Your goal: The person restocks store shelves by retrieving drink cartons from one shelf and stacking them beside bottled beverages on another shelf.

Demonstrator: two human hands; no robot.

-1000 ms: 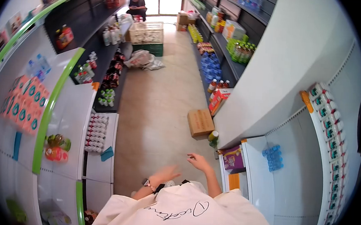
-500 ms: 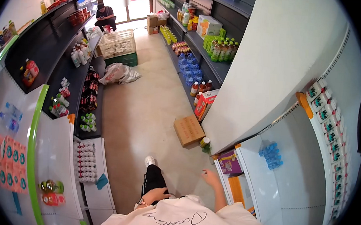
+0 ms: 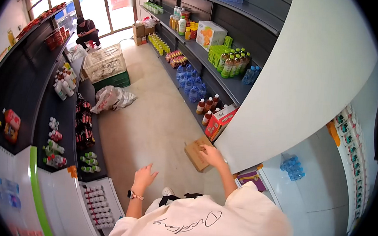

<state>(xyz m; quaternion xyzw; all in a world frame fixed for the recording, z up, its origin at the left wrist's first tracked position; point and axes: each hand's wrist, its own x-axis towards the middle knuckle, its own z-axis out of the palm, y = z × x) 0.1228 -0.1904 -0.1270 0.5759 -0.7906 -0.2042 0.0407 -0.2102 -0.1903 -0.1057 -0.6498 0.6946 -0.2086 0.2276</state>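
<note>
My left hand (image 3: 144,178) is held out over the aisle floor, fingers spread and nothing in it; a watch and a bracelet are on that wrist. My right hand (image 3: 211,155) overlaps the cardboard box (image 3: 195,152) in the view, its fingers apart and holding nothing. Whether it touches the box cannot be made out. Just beyond the box, a red carton (image 3: 220,121) stands beside bottles of brown drink (image 3: 208,105) on the bottom right shelf. A purple package (image 3: 252,180) lies low on the white shelving to the right.
Dark shelves with bottles (image 3: 64,83) line the left. Along the aisle lie a plastic bag (image 3: 112,99) and a crate (image 3: 105,64). A seated person (image 3: 87,32) is near the glass doors. A white pillar (image 3: 301,77) stands at the right.
The view has moved forward along the aisle and turned right. My left hand has risen from beside my leg and spread its fingers. My right hand has reached forward over the box.
</note>
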